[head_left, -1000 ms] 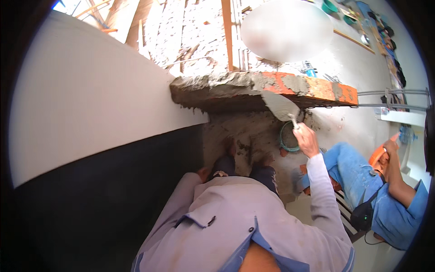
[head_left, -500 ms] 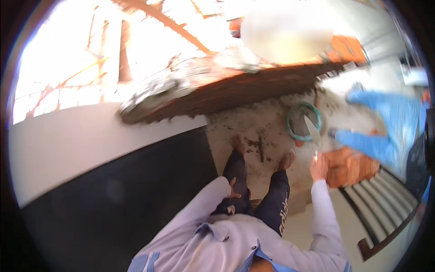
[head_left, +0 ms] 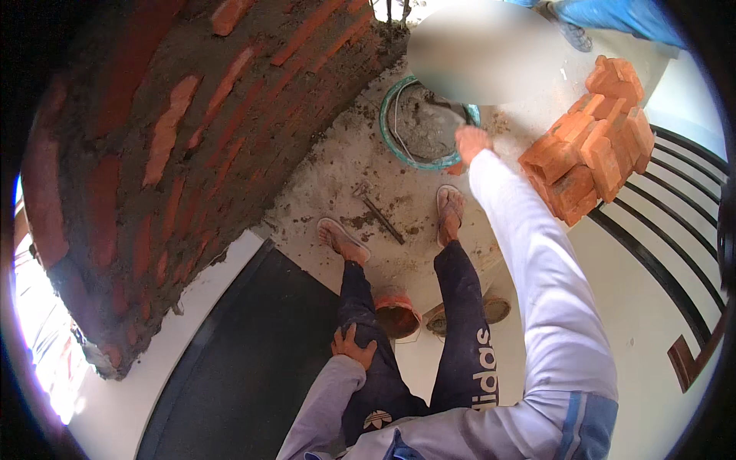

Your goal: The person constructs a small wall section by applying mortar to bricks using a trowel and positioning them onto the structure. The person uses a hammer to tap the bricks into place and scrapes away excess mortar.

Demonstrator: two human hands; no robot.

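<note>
Lettering (head_left: 483,368), large and white, runs down the right leg of the dark trousers (head_left: 454,303); small white emblem (head_left: 377,418) high on the left leg. Right hand (head_left: 474,142) at the right rim of a teal bucket (head_left: 389,126), fingers curled round a trowel (head_left: 447,123); handle mostly hidden, blade down at the grey mortar (head_left: 418,111) inside. Bucket stands on the floor (head_left: 322,192), near its edge along the rough brick wall (head_left: 172,130). Left hand (head_left: 353,346) lies on the left trouser leg, fingers spread.

Underfoot: hammer-like tool (head_left: 382,218) flat between the sandalled feet (head_left: 450,208). Stack of orange bricks (head_left: 583,153) at the floor's right edge, beside black railing (head_left: 652,230). Reddish bucket (head_left: 397,316) shows between the legs. Blurred patch covers part of the teal bucket's far rim. Another person's blue trouser leg (head_left: 625,17) and shoe (head_left: 575,35) at the floor's far side.
</note>
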